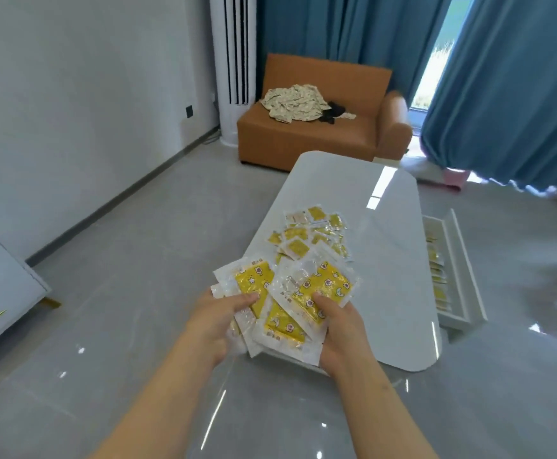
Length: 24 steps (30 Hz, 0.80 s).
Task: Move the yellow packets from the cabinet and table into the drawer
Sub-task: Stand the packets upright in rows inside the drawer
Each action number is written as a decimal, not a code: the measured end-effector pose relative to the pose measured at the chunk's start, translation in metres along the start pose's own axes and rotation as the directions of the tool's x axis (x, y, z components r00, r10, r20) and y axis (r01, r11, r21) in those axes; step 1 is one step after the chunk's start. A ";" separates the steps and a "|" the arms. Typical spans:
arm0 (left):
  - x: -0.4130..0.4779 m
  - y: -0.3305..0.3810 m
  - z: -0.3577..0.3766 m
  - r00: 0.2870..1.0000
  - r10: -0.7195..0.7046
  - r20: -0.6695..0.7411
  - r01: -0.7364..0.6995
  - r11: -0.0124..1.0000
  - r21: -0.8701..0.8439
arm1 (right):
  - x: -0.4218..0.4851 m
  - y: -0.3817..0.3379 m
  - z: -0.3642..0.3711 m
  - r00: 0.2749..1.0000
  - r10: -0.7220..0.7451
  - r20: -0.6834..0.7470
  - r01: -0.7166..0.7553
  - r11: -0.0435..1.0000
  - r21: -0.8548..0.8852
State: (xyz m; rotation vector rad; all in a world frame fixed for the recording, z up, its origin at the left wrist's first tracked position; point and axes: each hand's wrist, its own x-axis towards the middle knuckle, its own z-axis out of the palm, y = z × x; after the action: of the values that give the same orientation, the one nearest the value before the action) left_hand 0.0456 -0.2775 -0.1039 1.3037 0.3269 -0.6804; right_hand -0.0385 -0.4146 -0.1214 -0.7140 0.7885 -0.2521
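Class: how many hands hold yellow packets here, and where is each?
2. The left hand grips the left edge of the yellow packets; the right hand grips their right side. No other hand shows.

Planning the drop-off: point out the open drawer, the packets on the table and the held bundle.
open drawer [464, 260]: head view, its white side wall.
packets on the table [298, 248]: head view, a yellow packet mid-heap.
held bundle [328, 286]: head view, top packet's print.

- The left hand [219, 321] and right hand [338, 329] both grip a fanned bundle of yellow packets [283, 321], thumbs on top.
- At 12 o'clock from the hands, a loose pile [303, 240] lies on the white worktop [386, 276].
- At 3 o'clock of the worktop, the open drawer [469, 270] holds more packets.
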 end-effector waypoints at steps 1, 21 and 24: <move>-0.003 -0.010 0.023 1.000 -0.008 0.022 0.007 1.000 0.017 | -0.001 -0.011 -0.020 1.000 -0.016 -0.020 0.015 1.000 -0.005; -0.036 -0.160 0.435 0.976 -0.141 0.166 0.171 0.968 -0.182 | 0.028 -0.280 -0.346 0.984 -0.009 -0.178 0.023 0.997 0.077; -0.001 -0.170 0.490 0.960 -0.214 0.182 0.246 0.952 -0.179 | 0.063 -0.317 -0.374 0.970 -0.008 -0.241 0.030 0.996 0.090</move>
State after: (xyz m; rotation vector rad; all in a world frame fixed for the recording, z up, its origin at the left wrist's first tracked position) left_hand -0.1349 -0.7632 -0.1092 1.0198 0.4095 -0.9212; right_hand -0.2493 -0.8617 -0.1266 -0.6099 0.9946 -0.3956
